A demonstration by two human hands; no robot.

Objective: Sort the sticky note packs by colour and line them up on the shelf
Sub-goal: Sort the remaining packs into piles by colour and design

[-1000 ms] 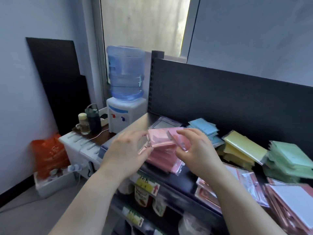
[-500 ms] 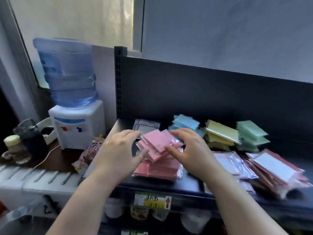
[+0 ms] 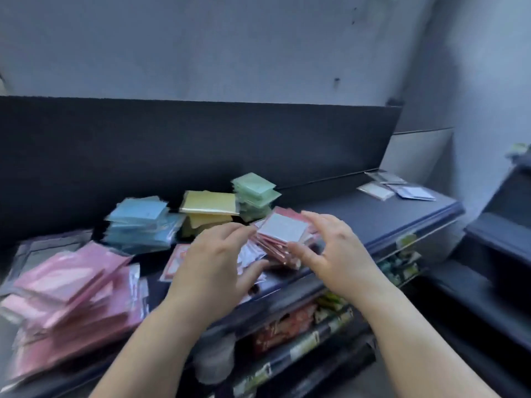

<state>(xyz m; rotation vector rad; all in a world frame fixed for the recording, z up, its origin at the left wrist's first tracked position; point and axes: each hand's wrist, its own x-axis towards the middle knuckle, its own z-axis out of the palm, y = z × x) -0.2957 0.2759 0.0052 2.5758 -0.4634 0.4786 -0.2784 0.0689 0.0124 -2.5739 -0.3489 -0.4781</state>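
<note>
With fingers spread, your left hand (image 3: 218, 262) and right hand (image 3: 339, 254) bracket the pink-edged pack stack (image 3: 283, 231), likely light, slick-wrapped and prone to fanning, so squeeze opposite edges between fingertips and thumbs.

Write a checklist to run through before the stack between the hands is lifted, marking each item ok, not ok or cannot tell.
1. Left hand and right hand flank the stack: ok.
2. Grip closed on it: cannot tell; the right hand is spread, and the left is blurred at the stack's edge.
3. Stack squared up: not ok; its lower packs fan out.
4. Blue pile, yellow pile and green pile each hold one colour: ok.
5. Bare shelf free to the right: ok.
6. Pink pile tidy: not ok; it slumps.
</note>
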